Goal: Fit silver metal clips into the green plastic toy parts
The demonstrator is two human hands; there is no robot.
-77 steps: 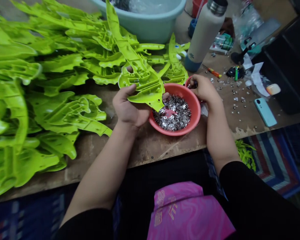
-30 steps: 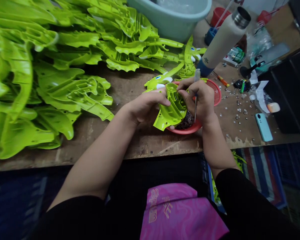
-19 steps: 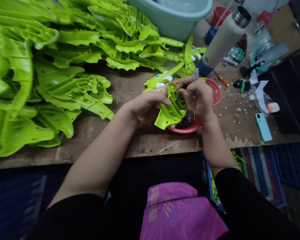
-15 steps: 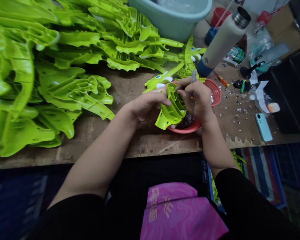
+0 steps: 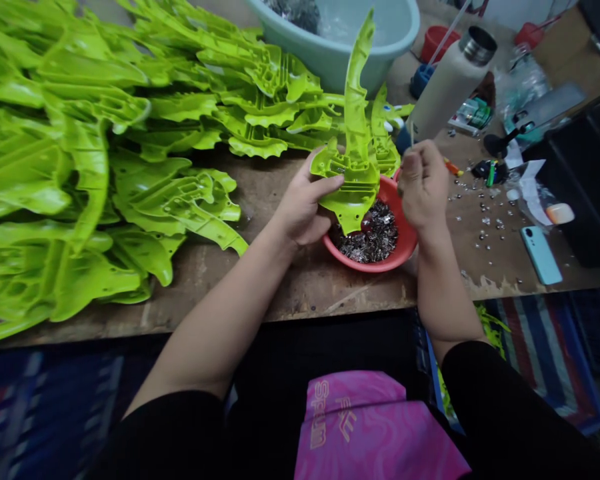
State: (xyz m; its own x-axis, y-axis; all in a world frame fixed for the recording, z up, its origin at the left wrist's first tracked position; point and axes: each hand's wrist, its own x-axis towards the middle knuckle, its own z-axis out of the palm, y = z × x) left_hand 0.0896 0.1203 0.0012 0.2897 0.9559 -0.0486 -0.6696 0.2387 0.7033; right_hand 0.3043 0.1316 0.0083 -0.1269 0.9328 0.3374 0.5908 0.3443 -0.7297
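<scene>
My left hand (image 5: 305, 207) is closed around the edge of a lime-green plastic shell half (image 5: 357, 187), thumb across its ribbed inner side. The piece's long curved arm points up and away from me. It is held over a red plastic bowl (image 5: 405, 250) of small shiny metal pieces (image 5: 380, 237). To the right of the bowl, my right hand (image 5: 425, 187) is curled in a fist around a slim screwdriver-like tool (image 5: 413, 132). Only a thin end of it shows above the fingers; the rest is hidden.
Lime-green shells (image 5: 95, 167) are heaped on the left of the table. A pale green basin (image 5: 320, 60) stands behind. Right of my hands are a white bottle (image 5: 445, 87), scattered shiny beads (image 5: 485, 227), a light-blue phone (image 5: 541, 255) and a black box (image 5: 590, 193).
The shell has turned so its curved arm points upward. My right hand has drawn away from it to the right, and the tool's downward shaft no longer shows. More of the bowl is visible.
</scene>
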